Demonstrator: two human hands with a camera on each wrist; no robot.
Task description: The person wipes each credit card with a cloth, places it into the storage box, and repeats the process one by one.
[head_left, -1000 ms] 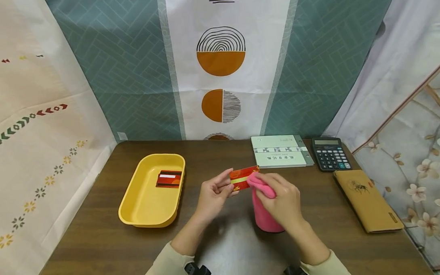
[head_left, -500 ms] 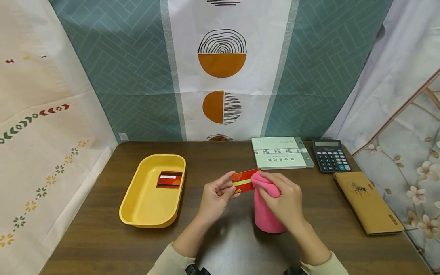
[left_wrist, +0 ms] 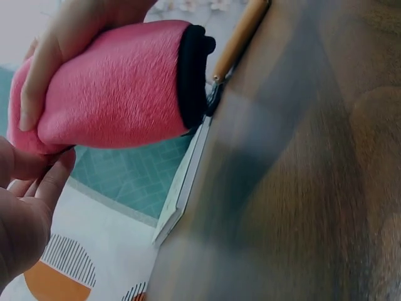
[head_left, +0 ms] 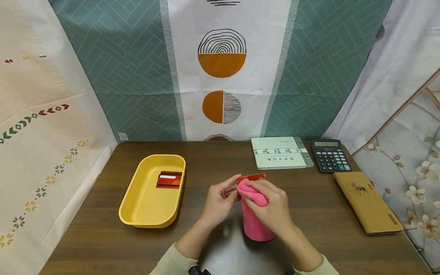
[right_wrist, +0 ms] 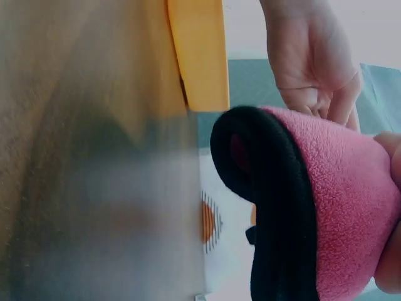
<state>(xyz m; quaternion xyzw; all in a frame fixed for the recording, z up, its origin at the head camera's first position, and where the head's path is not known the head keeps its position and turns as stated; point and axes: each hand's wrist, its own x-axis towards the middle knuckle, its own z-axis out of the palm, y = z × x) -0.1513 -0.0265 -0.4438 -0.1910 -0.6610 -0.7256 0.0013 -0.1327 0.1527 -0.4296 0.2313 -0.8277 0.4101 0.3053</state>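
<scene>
My left hand (head_left: 219, 200) pinches a red patterned card (head_left: 257, 176) by its left end above the table. A bunched pink cloth (head_left: 257, 223) with a black edge is gripped in my right hand (head_left: 271, 206), which presses it against the card's face. Most of the card is hidden behind the cloth, so only its top strip shows. In the left wrist view the pink cloth (left_wrist: 119, 88) hangs down from the fingers, its black hem apart from the tabletop. From the right wrist, the left hand (right_wrist: 316, 69) appears just beyond the cloth (right_wrist: 351, 194).
A yellow tray (head_left: 129, 205) stands on the left with another red card (head_left: 169, 179) lying in it. At the back right are a pale green notebook (head_left: 278, 151) and a black calculator (head_left: 331, 156). A tan wallet-like case (head_left: 368, 203) lies at the right edge.
The cloth in my right hand has slid left across the card toward my left fingers, covering more of it. My left hand and the card have shifted slightly right.
</scene>
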